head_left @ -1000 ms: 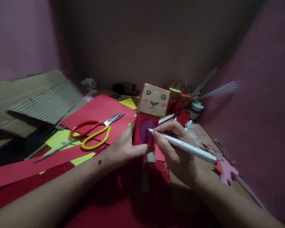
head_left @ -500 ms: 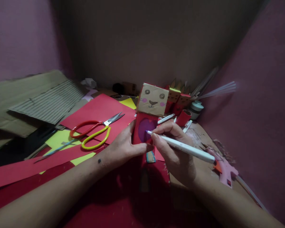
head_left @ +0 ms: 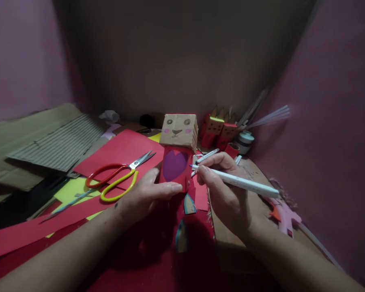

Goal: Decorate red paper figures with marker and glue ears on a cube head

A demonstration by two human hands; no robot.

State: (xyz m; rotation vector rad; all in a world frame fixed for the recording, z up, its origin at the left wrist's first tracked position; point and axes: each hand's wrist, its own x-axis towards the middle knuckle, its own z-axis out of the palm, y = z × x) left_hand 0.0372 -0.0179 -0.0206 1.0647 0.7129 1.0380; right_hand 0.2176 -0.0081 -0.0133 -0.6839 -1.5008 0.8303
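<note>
Right grip (head_left: 226, 192) pinches the white marker (head_left: 245, 184), slanting tip-leftward; left grip (head_left: 144, 194) clasps the upright box-headed figure (head_left: 177, 158).

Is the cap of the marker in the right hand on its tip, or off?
Off: the white marker in the right hand shows its bare purple tip.

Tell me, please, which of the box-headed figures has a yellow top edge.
The rear left figure; its neighbour to the right and the front figure in the left hand show red there instead.
</note>
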